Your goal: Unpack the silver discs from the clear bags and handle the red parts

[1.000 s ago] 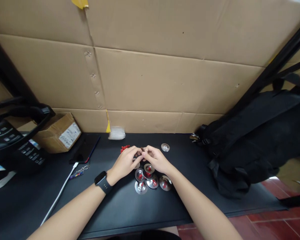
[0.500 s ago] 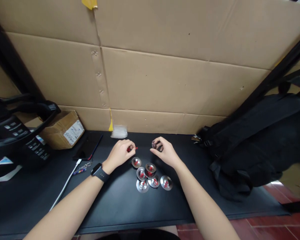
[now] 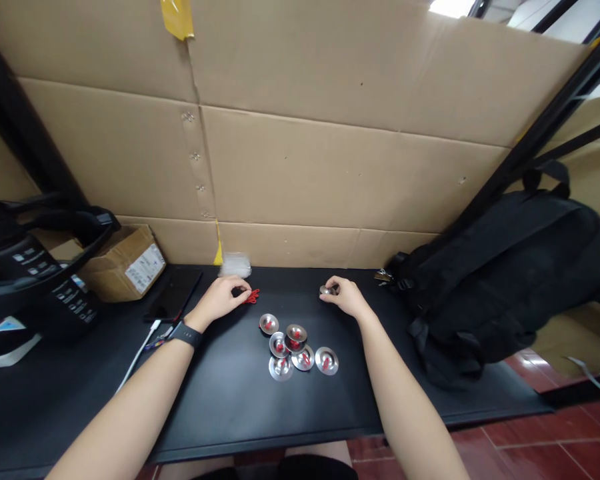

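My left hand (image 3: 223,297), with a dark watch on the wrist, is closed at the fingertips on a bundle of red cord (image 3: 253,297) at table level. Over to the right, my right hand (image 3: 347,298) pinches a small metal finger cymbal (image 3: 326,291), partly covered by the fingers. Between the forearms lies a cluster of several shiny finger cymbals (image 3: 296,333) with red cord at their centres, some overlapping. One cymbal (image 3: 327,361) lies at the right of the cluster, and another (image 3: 269,324) at its upper left.
Behind the black table (image 3: 260,420) rises a cardboard wall (image 3: 290,180). A clear plastic packet (image 3: 236,265) lies against it. At left are a phone (image 3: 173,297), white cable (image 3: 139,353), cardboard box (image 3: 125,263) and black jug (image 3: 25,280). A black backpack (image 3: 505,267) stands at right.
My hands have moved apart: the left shifted left with the red cord, the right moved right with the cymbal, lower to the table. The camera view has tilted slightly.
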The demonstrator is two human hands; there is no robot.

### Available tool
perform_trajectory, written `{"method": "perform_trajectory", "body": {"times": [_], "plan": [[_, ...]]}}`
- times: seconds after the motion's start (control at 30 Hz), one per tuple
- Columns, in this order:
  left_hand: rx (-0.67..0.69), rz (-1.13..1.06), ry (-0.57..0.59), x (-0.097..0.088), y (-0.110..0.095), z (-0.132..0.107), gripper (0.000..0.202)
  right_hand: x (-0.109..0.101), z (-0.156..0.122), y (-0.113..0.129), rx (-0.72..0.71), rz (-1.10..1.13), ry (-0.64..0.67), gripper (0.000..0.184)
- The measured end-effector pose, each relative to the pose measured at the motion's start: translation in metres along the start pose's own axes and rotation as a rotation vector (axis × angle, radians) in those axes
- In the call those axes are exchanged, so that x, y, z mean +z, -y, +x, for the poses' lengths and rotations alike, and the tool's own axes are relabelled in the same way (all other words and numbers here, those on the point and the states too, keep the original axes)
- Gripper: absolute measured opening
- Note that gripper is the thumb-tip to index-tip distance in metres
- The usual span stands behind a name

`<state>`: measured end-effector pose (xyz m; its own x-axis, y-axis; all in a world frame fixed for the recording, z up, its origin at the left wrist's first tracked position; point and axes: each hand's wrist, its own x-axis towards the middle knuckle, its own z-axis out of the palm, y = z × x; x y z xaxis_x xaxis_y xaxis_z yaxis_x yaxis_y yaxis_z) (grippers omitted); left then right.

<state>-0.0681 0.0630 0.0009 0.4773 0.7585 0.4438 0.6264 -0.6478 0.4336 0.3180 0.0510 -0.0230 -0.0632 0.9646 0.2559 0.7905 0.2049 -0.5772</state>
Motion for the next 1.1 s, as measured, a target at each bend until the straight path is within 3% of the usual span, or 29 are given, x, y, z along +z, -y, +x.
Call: {"method": "perform_trajectory", "body": {"times": [0.27, 0.47, 0.67, 0.77, 0.9, 1.0, 1.1], "plan": [[-0.030, 0.038, 0.033, 0.000, 0.003, 0.000, 0.017, -0.003, -0.003, 0.020, -0.130, -0.029, 0.030, 0.022], [-0.024, 0.052, 0.011, 0.000, -0.005, 0.001, 0.017, -0.001, -0.024, 0.063, -0.329, 0.227, 0.562, 0.056], [0.025, 0.037, -0.021, 0.000, -0.013, 0.002, 0.015, 0.011, -0.032, 0.089, -0.451, 0.216, 0.602, 0.041], [0.055, 0.027, -0.015, 0.000, -0.019, 0.002, 0.016, 0.014, -0.030, 0.088, -0.442, 0.256, 0.563, 0.043], [0.053, -0.004, 0.047, -0.001, -0.039, 0.003, 0.016, 0.017, -0.028, 0.087, -0.353, 0.450, 0.290, 0.037], [0.022, -0.176, 0.198, 0.004, -0.060, 0.001, 0.019, 0.022, -0.027, 0.095, -0.256, 0.686, 0.118, 0.034], [-0.072, -0.424, 0.229, 0.016, -0.077, -0.003, 0.028, 0.031, -0.029, 0.107, -0.189, 0.897, 0.037, 0.032]]}}
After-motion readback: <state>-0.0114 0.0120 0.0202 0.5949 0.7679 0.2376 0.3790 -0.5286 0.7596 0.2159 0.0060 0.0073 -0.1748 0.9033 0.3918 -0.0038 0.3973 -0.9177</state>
